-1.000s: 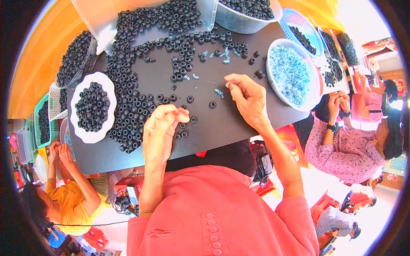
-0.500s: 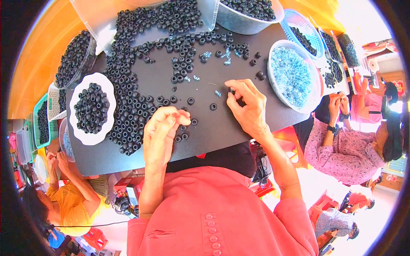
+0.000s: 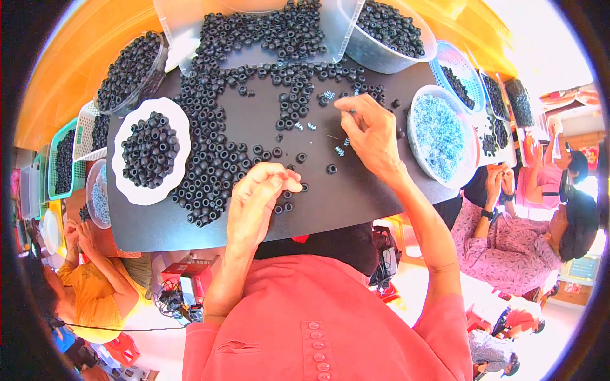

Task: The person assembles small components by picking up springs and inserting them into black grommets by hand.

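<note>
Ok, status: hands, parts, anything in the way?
Left hand curled near loose black pieces. Right hand curled beside coils. Both grips unclear. Coil bowl to the right, not visibly blocking.

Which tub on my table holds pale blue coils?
The tub right of your right hand; the far-left tub and far-right tub hold black pieces.

The dark table [image 3: 356, 206] bears black hollow pieces [image 3: 219, 181], springs [image 3: 340, 151] and bowls [image 3: 147, 196].
</note>
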Action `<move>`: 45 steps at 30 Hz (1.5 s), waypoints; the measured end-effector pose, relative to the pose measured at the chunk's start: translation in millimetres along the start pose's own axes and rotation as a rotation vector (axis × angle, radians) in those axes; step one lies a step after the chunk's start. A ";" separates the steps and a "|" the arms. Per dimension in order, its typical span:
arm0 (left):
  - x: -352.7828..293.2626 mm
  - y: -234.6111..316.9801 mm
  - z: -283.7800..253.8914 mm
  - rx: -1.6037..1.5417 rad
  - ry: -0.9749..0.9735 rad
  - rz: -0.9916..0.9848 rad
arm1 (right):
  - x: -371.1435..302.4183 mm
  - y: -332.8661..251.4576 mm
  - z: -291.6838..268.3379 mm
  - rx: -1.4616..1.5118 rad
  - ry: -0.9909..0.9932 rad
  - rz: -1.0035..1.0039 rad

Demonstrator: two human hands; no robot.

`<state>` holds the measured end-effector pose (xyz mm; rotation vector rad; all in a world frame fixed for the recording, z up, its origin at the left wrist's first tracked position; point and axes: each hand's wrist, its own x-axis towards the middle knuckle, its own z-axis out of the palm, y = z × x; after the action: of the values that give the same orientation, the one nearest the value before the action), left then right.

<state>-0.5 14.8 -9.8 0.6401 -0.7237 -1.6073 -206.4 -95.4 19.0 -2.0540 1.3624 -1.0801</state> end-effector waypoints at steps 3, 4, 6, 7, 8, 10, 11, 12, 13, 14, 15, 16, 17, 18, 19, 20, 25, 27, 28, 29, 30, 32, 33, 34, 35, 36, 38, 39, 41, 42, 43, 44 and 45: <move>0.0 0.1 1.9 -0.010 -0.007 0.005 | 19.1 5.9 12.6 -0.081 0.006 -0.198; -0.2 0.7 2.8 -0.013 -0.004 0.009 | 21.6 8.3 15.2 -0.082 0.003 -0.202; -0.3 1.5 3.2 -0.005 0.013 -0.010 | 24.1 13.7 19.8 -0.132 -0.059 -0.216; -0.3 1.8 3.1 -0.008 0.015 -0.006 | 24.5 14.8 21.6 -0.133 -0.063 -0.220; 0.0 2.0 3.2 -0.002 0.014 -0.013 | 24.5 15.5 23.0 -0.146 -0.064 -0.220; -0.2 1.4 2.3 0.001 0.011 -0.022 | 23.3 12.3 23.3 -0.163 -0.066 -0.217; -0.2 1.1 1.8 0.000 0.009 -0.024 | 22.8 9.3 22.3 -0.165 -0.097 -0.189; -0.3 1.0 1.5 0.002 0.007 -0.026 | 22.5 7.2 21.8 -0.165 -0.126 -0.161; -0.5 1.3 1.6 0.003 0.006 -0.028 | 22.3 8.1 22.2 -0.164 -0.125 -0.160; -0.9 2.0 2.0 0.005 0.004 -0.020 | 22.1 9.9 22.9 -0.237 -0.122 -0.236; -0.6 2.5 2.9 0.007 0.000 -0.011 | 22.3 11.4 22.7 -0.312 -0.116 -0.313; 0.1 2.2 3.7 0.010 -0.003 -0.012 | 22.4 12.6 22.6 -0.312 -0.111 -0.312; 1.3 1.5 4.6 0.009 0.005 -0.001 | 22.4 13.8 22.6 -0.315 -0.114 -0.318; 2.2 1.6 4.8 0.010 0.016 0.010 | 23.1 11.9 23.5 -0.315 -0.117 -0.324; 2.9 2.3 5.5 0.015 0.016 0.011 | 22.1 8.8 23.0 -0.311 -0.112 -0.326; 3.6 3.0 6.6 0.099 0.054 0.022 | 19.4 4.1 21.1 -0.230 -0.106 -0.256; 9.9 8.6 12.5 0.267 0.105 0.065 | 2.9 -19.2 18.7 0.133 -0.005 -0.121; 14.1 11.8 18.4 0.287 0.117 0.066 | -5.9 -28.8 17.1 0.247 -0.004 -0.130; 17.1 12.5 21.4 0.293 0.114 0.065 | -10.2 -30.7 17.0 0.250 0.001 -0.130; 20.2 12.8 24.7 0.298 0.116 0.054 | -14.2 -32.3 17.1 0.316 -0.003 -0.130; 22.7 12.4 27.3 0.306 0.124 0.043 | -17.9 -33.0 18.8 0.387 -0.011 -0.131; 27.0 10.3 31.7 0.253 0.128 0.044 | -24.1 -33.9 23.0 0.463 -0.026 -0.123; 29.6 9.1 32.4 0.252 0.129 0.054 | -26.2 -35.2 23.7 0.484 -0.024 -0.138; 31.6 8.4 32.6 0.250 0.130 0.064 | -27.8 -36.2 24.8 0.505 -0.023 -0.153; 32.8 8.4 32.5 0.255 0.132 0.064 | -28.9 -36.9 26.5 0.513 -0.006 -0.168; 34.0 8.2 32.9 0.214 0.109 0.029 | -29.4 -35.3 26.6 0.516 -0.003 -0.167; 36.7 7.2 32.2 0.176 0.087 -0.009 | -30.0 -30.5 28.0 0.496 0.011 -0.241; 38.4 6.3 30.2 0.160 0.055 -0.011 | -30.3 -28.9 28.7 0.500 0.012 -0.240; 38.7 5.8 29.6 0.146 0.024 -0.015 | -30.9 -26.6 29.8 0.461 -0.003 -0.325; 38.1 7.0 31.0 0.135 0.047 -0.009 | -30.6 -26.7 30.6 0.463 -0.002 -0.324; 37.6 7.7 32.1 0.124 0.070 -0.004 | -29.9 -27.5 31.6 0.491 0.025 -0.326; 37.5 7.6 33.0 0.126 0.070 -0.006 | -29.5 -27.9 32.0 0.517 0.051 -0.327; 37.3 7.0 33.8 0.208 0.101 0.046 | -30.1 -27.7 31.5 0.519 0.052 -0.327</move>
<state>-26.8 -19.3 17.1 0.8429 -0.8312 -1.4584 -171.8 -58.3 9.3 -1.8895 0.6719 -1.4502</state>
